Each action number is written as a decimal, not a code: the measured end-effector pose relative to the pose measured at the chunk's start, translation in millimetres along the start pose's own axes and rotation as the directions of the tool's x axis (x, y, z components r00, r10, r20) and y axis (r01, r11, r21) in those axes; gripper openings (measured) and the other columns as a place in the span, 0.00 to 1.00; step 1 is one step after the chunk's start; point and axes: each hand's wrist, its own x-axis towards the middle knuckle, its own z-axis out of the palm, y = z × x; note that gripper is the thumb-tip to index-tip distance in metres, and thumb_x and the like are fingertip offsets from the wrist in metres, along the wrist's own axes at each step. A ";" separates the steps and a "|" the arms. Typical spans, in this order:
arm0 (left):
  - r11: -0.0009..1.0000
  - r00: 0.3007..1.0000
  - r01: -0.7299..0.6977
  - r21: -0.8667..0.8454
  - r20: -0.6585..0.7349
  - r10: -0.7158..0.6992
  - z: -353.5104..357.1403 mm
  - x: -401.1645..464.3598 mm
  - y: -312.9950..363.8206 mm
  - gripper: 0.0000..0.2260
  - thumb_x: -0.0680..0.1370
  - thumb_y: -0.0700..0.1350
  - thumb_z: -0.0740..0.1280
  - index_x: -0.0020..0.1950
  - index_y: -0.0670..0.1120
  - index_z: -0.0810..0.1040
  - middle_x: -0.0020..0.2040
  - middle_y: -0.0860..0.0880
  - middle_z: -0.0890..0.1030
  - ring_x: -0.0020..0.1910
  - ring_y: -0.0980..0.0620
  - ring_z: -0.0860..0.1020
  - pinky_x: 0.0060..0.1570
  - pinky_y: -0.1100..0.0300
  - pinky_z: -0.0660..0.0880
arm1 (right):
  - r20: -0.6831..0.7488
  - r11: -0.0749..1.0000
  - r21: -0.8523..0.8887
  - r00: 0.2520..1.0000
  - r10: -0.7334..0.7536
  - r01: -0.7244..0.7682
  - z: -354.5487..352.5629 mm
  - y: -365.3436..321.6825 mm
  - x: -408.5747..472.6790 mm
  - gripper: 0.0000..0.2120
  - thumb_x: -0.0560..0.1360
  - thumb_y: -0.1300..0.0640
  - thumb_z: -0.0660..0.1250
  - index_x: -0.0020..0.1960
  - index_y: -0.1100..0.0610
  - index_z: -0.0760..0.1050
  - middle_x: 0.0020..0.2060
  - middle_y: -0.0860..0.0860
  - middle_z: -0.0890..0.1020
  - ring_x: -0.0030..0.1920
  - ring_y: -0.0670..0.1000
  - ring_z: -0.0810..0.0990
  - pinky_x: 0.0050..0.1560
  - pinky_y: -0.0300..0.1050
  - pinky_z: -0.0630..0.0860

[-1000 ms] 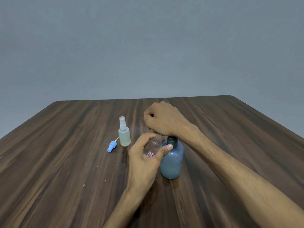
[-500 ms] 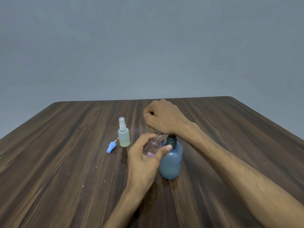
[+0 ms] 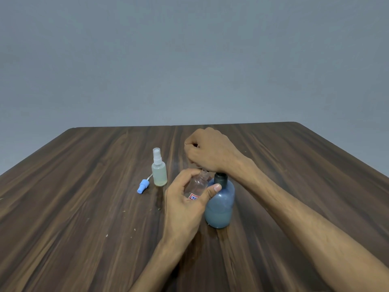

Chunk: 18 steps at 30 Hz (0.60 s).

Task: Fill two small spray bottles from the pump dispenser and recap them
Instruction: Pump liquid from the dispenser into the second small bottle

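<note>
A person's left hand (image 3: 185,204) grips a small clear plastic spray bottle (image 3: 196,186) with a red-and-white label, uncapped and tilted, its threaded neck held just under the right hand (image 3: 210,151). That right hand is curled into a fist over the top of a round blue pump dispenser (image 3: 220,204) with a dark collar; the pump head itself is hidden beneath it. The dispenser stands near the middle of the dark wood-grain surface (image 3: 63,218), touching the left thumb. Toward the left edge stands a second small spray bottle (image 3: 159,172), capped, holding pale liquid. Just beside it lies a loose blue spray cap (image 3: 143,185) with its thin white tube.
</note>
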 end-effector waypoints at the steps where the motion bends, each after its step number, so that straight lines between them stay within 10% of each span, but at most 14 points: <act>1: 1.000 1.000 0.000 -0.003 -0.001 0.000 -0.2 0.3 0.8 0.10 0.73 0.38 0.82 0.51 0.43 0.86 0.47 0.49 0.88 0.52 0.47 0.86 0.57 0.45 0.82 | 0.002 1.000 -0.009 1.000 0.001 -0.001 0.8 -0.4 -0.8 0.14 0.74 0.59 0.60 0.29 0.55 0.66 0.26 0.53 0.75 0.29 0.50 0.66 0.34 0.46 0.66; 18: 1.000 1.000 0.009 0.014 -0.005 -0.009 -0.5 -0.5 2.8 0.11 0.72 0.38 0.83 0.52 0.43 0.86 0.49 0.48 0.88 0.53 0.48 0.86 0.57 0.45 0.82 | -0.027 1.000 0.008 0.999 -0.018 0.018 -5.5 -2.2 0.8 0.14 0.75 0.60 0.61 0.30 0.56 0.68 0.30 0.59 0.80 0.30 0.50 0.67 0.37 0.49 0.71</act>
